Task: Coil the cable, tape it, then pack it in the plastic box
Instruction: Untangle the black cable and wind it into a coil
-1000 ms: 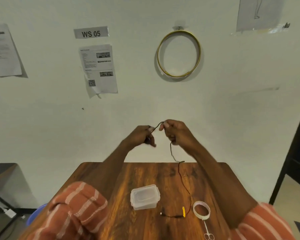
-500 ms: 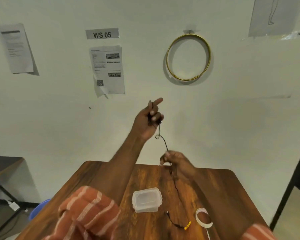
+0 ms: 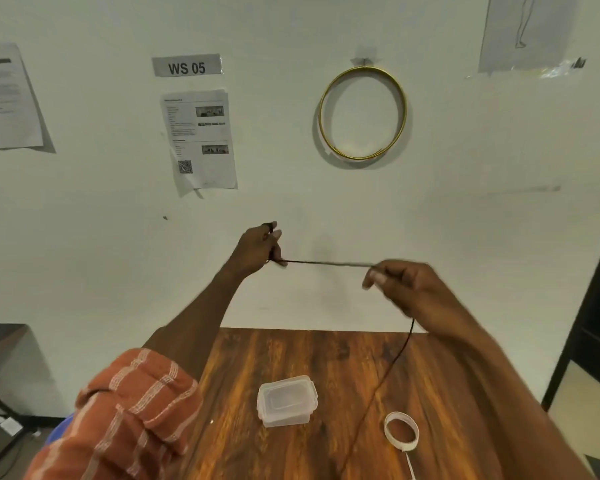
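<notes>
Tape roll (image 3: 401, 431): flat on the wooden table (image 3: 447, 393) near its front right, loose end trailing toward the near edge.
Plastic box (image 3: 287, 400): lid on, near the table's middle, left of the tape roll and apart from it.
Cable (image 3: 329, 263): thin, black; stretched taut between both hands above the table's far edge, then dropping from the right hand down across the table, passing between box and tape roll.
Right hand (image 3: 407, 289): fingers closed, pinching the cable.
Left hand (image 3: 258, 249): raised, closed around the cable's end, turns looped on the fingers.
Wall: gold hoop (image 3: 362, 112), "WS 05" sign (image 3: 187, 65), taped paper sheets.
</notes>
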`<state>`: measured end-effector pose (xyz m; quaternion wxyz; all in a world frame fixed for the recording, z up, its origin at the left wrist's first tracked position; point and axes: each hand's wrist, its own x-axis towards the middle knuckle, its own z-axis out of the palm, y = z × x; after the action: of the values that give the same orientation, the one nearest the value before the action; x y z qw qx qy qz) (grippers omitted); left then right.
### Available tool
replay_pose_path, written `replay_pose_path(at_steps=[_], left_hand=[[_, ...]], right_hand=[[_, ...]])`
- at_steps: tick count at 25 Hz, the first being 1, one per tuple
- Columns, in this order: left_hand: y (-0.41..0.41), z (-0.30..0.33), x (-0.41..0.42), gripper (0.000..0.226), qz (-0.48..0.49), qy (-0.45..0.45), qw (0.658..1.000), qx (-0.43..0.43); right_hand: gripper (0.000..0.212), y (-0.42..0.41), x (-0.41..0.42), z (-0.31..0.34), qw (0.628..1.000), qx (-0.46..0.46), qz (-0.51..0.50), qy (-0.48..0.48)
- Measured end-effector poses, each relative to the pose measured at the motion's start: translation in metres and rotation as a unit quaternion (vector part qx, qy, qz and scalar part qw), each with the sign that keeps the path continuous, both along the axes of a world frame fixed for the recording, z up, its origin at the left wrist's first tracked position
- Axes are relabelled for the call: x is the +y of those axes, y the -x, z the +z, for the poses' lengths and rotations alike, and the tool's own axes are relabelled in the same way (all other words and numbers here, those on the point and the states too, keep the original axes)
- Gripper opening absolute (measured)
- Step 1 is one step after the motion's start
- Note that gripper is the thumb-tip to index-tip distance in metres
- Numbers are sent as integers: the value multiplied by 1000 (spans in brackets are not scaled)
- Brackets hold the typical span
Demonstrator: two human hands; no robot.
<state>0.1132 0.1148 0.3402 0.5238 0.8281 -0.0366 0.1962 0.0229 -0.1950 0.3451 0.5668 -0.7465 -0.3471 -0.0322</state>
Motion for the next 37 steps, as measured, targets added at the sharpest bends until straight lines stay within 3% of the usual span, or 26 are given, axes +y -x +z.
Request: replay_pose_path(at_steps=[2, 4, 7, 9, 11, 14, 16, 19, 22, 24, 25, 27, 28, 30, 32, 34, 37], left_hand=[[17, -9, -11, 36, -67, -8, 994, 87], [36, -19, -32, 48, -221, 58, 961, 157], [62, -27, -62, 71, -445, 220, 845, 201], [76, -20, -77, 59, -499, 308, 795, 154], [80, -2, -80, 43, -477, 379, 790, 69], [64, 35, -70, 38, -333, 414, 845, -60], [46, 53, -58, 35, -185, 357, 908, -115], [17, 58, -34, 21, -12, 116, 984, -134], [-1, 32, -18, 22, 35, -145, 988, -38], [3, 13, -20, 50, 11, -248, 968, 38], [13, 6, -24, 69, -29, -231, 969, 85], [32, -8, -36, 98, -157, -76, 968, 182], [42, -14, -41, 103, -228, 13, 951, 210], [60, -23, -50, 97, -359, 168, 892, 218], [74, -22, -56, 80, -427, 284, 839, 182], [81, -10, -60, 65, -430, 353, 823, 113], [70, 16, -60, 47, -313, 377, 872, -8]], right_hand=[[22, -15, 4, 17, 999, 0, -18, -46], [22, -41, 17, 25, 995, 24, -14, -100], [25, -88, 40, 23, 986, 93, 5, -139], [28, -109, 53, 4, 973, 161, 45, -157], [22, -112, 62, -27, 961, 216, 69, -157], [23, -87, 72, -76, 971, 211, 73, -84], [21, -65, 71, -91, 981, 168, 92, -37], [16, -49, 61, -81, 991, 104, 80, -19], [17, -49, 48, -48, 999, 27, 27, -24], [19, -54, 43, -23, 999, -33, -5, -20], [19, -58, 42, -12, 998, -56, -18, -22], [21, -68, 44, 6, 995, -86, -39, -25], [21, -74, 47, 10, 994, -95, -46, -23], [22, -84, 54, 11, 994, -99, -49, -23], [23, -91, 61, 1, 994, -92, -51, -26], [25, -91, 66, -21, 996, -69, -45, -19], [20, -83, 71, -71, 990, -69, -66, 101]])
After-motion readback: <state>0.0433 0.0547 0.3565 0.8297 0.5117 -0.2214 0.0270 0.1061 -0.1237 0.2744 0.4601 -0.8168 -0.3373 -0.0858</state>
